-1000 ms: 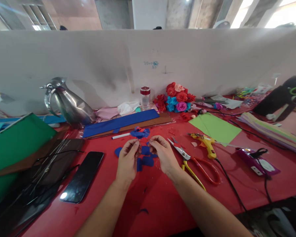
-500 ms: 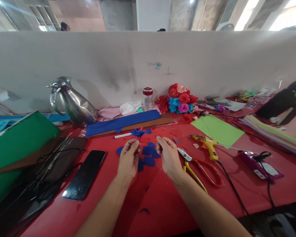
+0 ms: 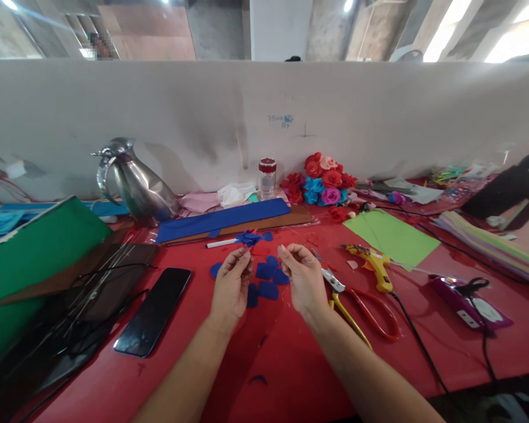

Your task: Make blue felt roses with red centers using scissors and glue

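Observation:
Both hands are raised over the red table, thumb against fingers. My left hand is closed in a pinch, and what it holds, if anything, is too small to make out. Across a narrow gap, my right hand is pinched the same way, its contents also unclear. Beneath and between them lie several blue petal-shaped pieces. Just beyond sits a small bunch of blue scraps beside a white marker. Scissors with red and yellow handles lie right of my right hand.
A yellow glue gun with a cord lies on the right, near a green sheet and a purple power box. A phone is at left. A steel jug, a jar and flowers stand by the wall.
The view has shifted slightly, so the scene sits a little lower and further right. My hands keep nearly the same pinched pose, with little visible movement.

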`<state>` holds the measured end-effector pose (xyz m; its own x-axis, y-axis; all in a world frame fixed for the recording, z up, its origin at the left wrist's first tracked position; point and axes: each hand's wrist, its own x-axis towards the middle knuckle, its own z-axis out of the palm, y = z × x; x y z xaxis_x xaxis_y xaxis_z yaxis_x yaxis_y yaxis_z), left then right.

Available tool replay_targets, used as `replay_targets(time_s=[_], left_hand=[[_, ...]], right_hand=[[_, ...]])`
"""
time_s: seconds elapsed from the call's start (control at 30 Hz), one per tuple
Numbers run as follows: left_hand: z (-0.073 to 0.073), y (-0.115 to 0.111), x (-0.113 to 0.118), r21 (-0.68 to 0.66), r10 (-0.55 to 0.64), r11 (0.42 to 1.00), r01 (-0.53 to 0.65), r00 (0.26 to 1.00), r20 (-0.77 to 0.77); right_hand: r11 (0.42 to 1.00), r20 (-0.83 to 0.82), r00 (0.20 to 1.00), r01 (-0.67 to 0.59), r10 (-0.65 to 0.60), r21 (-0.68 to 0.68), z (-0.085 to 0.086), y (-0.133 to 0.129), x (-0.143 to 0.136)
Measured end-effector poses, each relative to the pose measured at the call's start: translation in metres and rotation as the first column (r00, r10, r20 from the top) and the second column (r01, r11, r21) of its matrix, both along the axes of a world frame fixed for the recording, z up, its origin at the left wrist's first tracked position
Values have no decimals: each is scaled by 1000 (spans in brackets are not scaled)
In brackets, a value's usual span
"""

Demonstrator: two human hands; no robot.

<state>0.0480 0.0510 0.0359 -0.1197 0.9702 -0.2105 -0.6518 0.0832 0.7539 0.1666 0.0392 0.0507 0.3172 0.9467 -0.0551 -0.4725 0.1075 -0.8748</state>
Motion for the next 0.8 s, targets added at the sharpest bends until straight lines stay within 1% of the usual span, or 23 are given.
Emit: replay_targets(time_s=[0.1,0.23,0.33,0.4,0.47,0.57,0.67,0.73,0.8], left_hand=[[-1,0,-1,4,-4,1000,4,1000,-6],[-1,1,-2,-8,-3,1000,3,1000,1],[1,2,-3,-14,2,1000,-2,1000,-5],[1,5,-5,-20,17,1000,-17,1000,-11],[2,8,-7,-37,36,999,-36,999,-1],[0,12,-10,-56,53,997,-51,998,27],[-4,15,-11,-52,53,997,-52,998,23],[-6,15,-11,-51,57,997,-57,998,12],[-8,15,-11,-50,67,997,-67,998,9]], right_hand=[[1000,46,999,-8,7,12,0,-2,0],[997,68,995,-75,74,22,1,-3,-2],[995,-26,994,-104,104,-1,-1,-1,-2],[996,-117,990,-89,85,-31,-2,1,-1],[998,-145,988,-56,49,-42,-3,3,-1],[999,-63,998,-23,26,37,-5,3,-2],[992,77,997,-25,15,125,-9,1,-5],[989,191,982,-23,-6,149,-12,0,-8],[986,311,950,-15,-39,169,-17,-1,-10]])
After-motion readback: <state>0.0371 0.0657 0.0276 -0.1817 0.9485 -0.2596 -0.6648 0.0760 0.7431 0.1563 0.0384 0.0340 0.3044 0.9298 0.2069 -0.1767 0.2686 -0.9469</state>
